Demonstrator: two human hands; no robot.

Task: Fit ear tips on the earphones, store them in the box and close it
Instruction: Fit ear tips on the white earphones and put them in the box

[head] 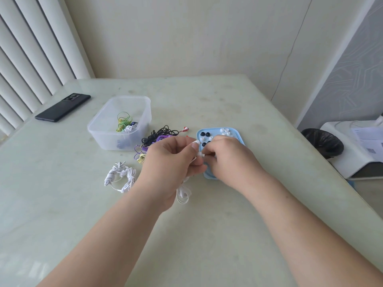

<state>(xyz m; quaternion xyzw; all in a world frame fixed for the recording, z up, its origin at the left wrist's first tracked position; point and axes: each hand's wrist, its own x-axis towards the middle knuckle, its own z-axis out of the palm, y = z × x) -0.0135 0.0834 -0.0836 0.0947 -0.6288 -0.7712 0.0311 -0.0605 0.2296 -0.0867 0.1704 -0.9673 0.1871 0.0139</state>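
Head view: the left hand (174,162) pinches a white earphone (200,154) by its body, nozzle toward the right hand (226,160); its cable (183,193) hangs to the table (207,235). The right fingers are closed at the nozzle, over the blue lid (209,176) holding loose tips (224,131); whether they hold a tip cannot be told. The open box (120,123) stands left. Tips look soft, light and slippery: grip by the skirt, earphone by its rigid shell.
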